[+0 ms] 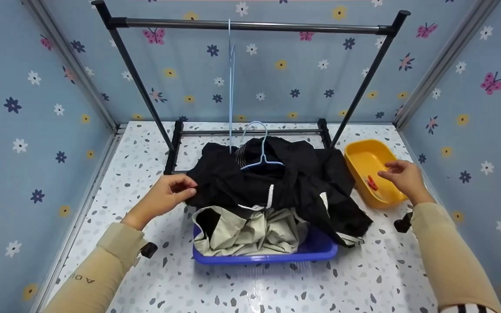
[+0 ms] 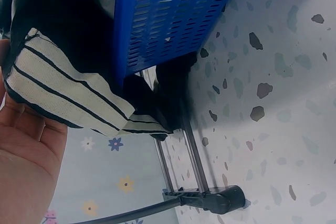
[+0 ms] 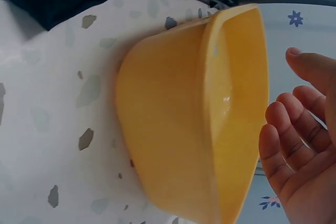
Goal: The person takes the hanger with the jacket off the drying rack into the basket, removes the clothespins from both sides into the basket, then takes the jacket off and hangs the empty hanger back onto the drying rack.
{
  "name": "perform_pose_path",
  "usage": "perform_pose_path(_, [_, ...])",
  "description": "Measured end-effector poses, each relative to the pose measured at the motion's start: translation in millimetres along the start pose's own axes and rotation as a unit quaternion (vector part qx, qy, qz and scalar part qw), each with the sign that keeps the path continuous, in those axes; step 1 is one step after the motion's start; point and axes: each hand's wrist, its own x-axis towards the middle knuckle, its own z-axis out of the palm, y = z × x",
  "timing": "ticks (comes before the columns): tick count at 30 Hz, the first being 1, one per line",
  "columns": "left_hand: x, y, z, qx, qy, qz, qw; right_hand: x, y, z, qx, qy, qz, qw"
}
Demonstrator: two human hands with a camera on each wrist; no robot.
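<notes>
A black garment (image 1: 233, 187) with white strips lies bunched over a blue basket (image 1: 268, 259), and a light blue hanger (image 1: 262, 150) pokes out of its neck. My left hand (image 1: 162, 198) pinches the garment's left edge. In the left wrist view, the fingers of that hand (image 2: 26, 150) lie behind a white, black-striped band (image 2: 68, 85) of it. Over the yellow basin (image 1: 357, 150) hovers my right hand (image 1: 405, 178), fingers loosely bent and holding nothing. Red clips (image 1: 371, 183) lie inside the basin. Pale khaki cloth (image 1: 250, 232) sits in the basket's front.
Behind the clothes stands a black rack with a metal top rail (image 1: 259, 26). Another light blue hanger (image 1: 232, 87) hangs on that rail, seen edge-on. Flowered walls (image 1: 24, 108) enclose the speckled tabletop (image 1: 146, 278) at the left, back and right.
</notes>
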Motion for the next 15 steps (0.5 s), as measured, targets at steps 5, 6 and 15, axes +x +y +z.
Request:
perform_pose_path(5, [0.0,-0.4,-0.2,0.004,-0.001,0.003,1.0000,0.5,-11.2,-2.2,0.017,-0.005,-0.002,0.9998])
perform_pose_path(6, [0.1,-0.3,-0.3,0.004,-0.001,0.003,1.0000,0.6,-13.8,-2.7,0.019,-0.006,-0.002,0.9998])
perform_pose_path(15, [0.3,-0.5,-0.3,0.000,-0.001,0.000,1.0000,-1.4,-43.5,-4.2,0.017,-0.004,-0.017,0.9997])
